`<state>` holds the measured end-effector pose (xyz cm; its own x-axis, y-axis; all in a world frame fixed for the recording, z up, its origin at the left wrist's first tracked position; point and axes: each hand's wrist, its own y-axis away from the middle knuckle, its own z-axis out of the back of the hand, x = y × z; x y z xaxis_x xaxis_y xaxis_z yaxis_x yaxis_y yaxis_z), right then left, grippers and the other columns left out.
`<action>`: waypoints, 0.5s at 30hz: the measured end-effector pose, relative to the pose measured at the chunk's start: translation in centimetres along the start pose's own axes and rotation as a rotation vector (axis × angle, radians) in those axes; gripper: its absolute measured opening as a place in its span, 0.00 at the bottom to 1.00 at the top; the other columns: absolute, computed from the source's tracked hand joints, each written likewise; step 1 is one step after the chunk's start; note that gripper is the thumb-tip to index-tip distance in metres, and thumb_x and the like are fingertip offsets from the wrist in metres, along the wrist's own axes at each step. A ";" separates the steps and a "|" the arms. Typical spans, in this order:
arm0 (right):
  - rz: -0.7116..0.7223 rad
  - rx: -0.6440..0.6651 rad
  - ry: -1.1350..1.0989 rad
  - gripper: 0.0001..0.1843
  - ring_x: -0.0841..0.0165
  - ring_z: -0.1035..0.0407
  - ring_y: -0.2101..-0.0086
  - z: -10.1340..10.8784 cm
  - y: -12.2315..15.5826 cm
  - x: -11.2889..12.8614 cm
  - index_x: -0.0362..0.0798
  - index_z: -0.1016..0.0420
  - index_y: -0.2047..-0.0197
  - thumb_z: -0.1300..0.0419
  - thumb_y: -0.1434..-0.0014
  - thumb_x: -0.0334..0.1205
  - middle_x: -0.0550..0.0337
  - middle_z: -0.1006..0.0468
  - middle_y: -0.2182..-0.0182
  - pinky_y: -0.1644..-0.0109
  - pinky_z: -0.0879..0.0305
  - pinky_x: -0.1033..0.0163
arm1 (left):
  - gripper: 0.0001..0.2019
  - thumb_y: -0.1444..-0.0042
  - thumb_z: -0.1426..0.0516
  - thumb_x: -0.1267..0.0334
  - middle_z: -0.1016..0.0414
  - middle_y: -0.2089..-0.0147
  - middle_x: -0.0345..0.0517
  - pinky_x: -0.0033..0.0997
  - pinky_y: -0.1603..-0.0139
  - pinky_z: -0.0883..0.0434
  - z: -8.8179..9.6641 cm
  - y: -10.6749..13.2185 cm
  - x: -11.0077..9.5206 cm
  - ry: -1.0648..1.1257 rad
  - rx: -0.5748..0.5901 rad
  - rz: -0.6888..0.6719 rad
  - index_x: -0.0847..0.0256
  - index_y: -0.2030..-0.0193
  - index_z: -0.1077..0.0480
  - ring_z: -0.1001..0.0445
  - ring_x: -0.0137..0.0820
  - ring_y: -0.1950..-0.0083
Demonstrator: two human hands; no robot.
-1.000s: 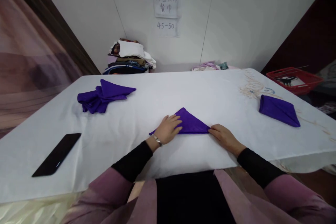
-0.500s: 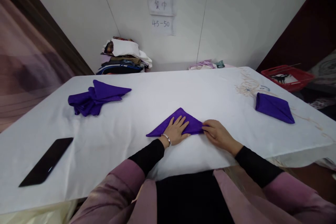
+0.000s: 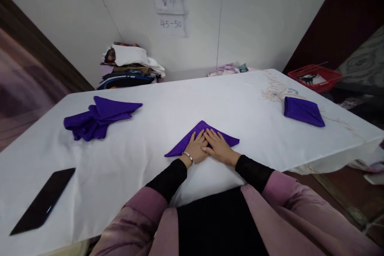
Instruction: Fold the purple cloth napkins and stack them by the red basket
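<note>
A purple cloth napkin (image 3: pixel 179 147), folded into a triangle with its peak pointing away from me, lies on the white tablecloth (image 3: pixel 168 104). My left hand (image 3: pixel 197 148) rests flat on its middle, fingers stretched out. Right beside it, my right hand (image 3: pixel 219 148) also lies flat on the cloth, its fingertips meeting those of the left. Both palms hide the napkin's lower middle, while its two side corners show. Neither hand grips anything.
Several purple napkins (image 3: pixel 99 118) lie in a loose heap at the left. Another folded purple napkin (image 3: pixel 303 111) is at the right. A dark flat phone-like slab (image 3: pixel 43 200) lies front left. Stacked clothes (image 3: pixel 129 68) and a red basket (image 3: pixel 325 84) stand beyond the table.
My right hand has let go of the napkin's right corner and moved left to lie flat beside my left hand. The left hand stays on the cloth. The view has shifted somewhat.
</note>
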<state>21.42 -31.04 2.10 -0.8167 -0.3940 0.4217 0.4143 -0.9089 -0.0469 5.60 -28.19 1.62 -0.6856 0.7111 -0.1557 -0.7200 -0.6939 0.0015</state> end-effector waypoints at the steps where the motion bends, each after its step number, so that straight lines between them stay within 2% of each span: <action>1: -0.018 -0.007 0.012 0.41 0.56 0.64 0.34 0.0 0.4 -0.2 0.43 0.57 0.31 0.58 0.38 0.61 0.47 0.57 0.33 0.34 0.64 0.46 | 0.31 0.42 0.51 0.56 0.52 0.30 0.52 0.57 0.33 0.59 0.0 0.0 0.1 -0.001 -0.004 -0.005 0.58 0.32 0.51 0.59 0.45 0.29; 7: -0.076 -0.056 0.126 0.42 0.54 0.61 0.35 0.2 2.9 -1.3 0.38 0.52 0.33 0.60 0.38 0.63 0.42 0.52 0.34 0.34 0.62 0.45 | 0.31 0.40 0.55 0.46 0.53 0.30 0.53 0.58 0.34 0.57 -0.1 -0.3 0.4 0.008 -0.044 -0.012 0.58 0.33 0.48 0.56 0.45 0.30; 15: -0.088 -0.064 0.281 0.41 0.55 0.60 0.35 0.7 5.0 -2.9 0.40 0.52 0.32 0.62 0.38 0.63 0.46 0.52 0.33 0.35 0.59 0.46 | 0.32 0.40 0.60 0.41 0.53 0.29 0.48 0.55 0.33 0.57 0.0 -0.3 0.2 -0.017 -0.048 0.016 0.56 0.33 0.48 0.57 0.42 0.29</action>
<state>26.15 -34.39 1.31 -0.9313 -0.3272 0.1599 0.3179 -0.9446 -0.0815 5.71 -27.84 1.61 -0.6993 0.7010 -0.1396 -0.7029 -0.7099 -0.0440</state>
